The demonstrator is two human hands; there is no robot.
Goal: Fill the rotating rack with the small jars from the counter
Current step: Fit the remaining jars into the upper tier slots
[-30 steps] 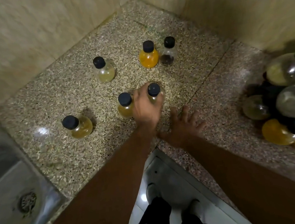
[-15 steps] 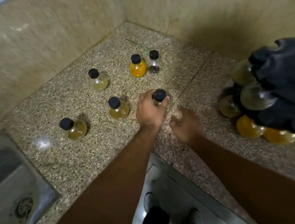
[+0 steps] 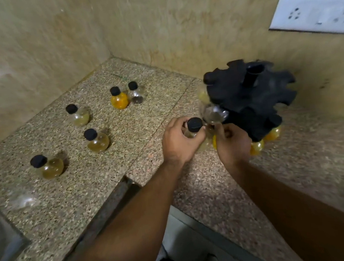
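head view: the left hand [image 3: 177,142] has its fingers clamped round the glass body of a small jar [image 3: 192,128], leaving the black cap free and pointing up toward the camera, so the jar's long axis stands roughly upright, tipped a little. it is held just beside the near side of the black rotating rack [image 3: 246,97], which sits toward the right back wall of the speckled surface [image 3: 89,188]. the grip looks chosen so the neck stays clear to slide into one of the rack's notched slots. the right hand [image 3: 232,141] is at the rack's lower tier, fingers curled together; whether they grip a jar or the rack itself i cannot tell, though it seems to be steadying or turning the rack. five more jars stand upright in the back left corner area of the surface, caps up, among them an orange jar [image 3: 119,98] touching a nearly clear jar [image 3: 136,93].
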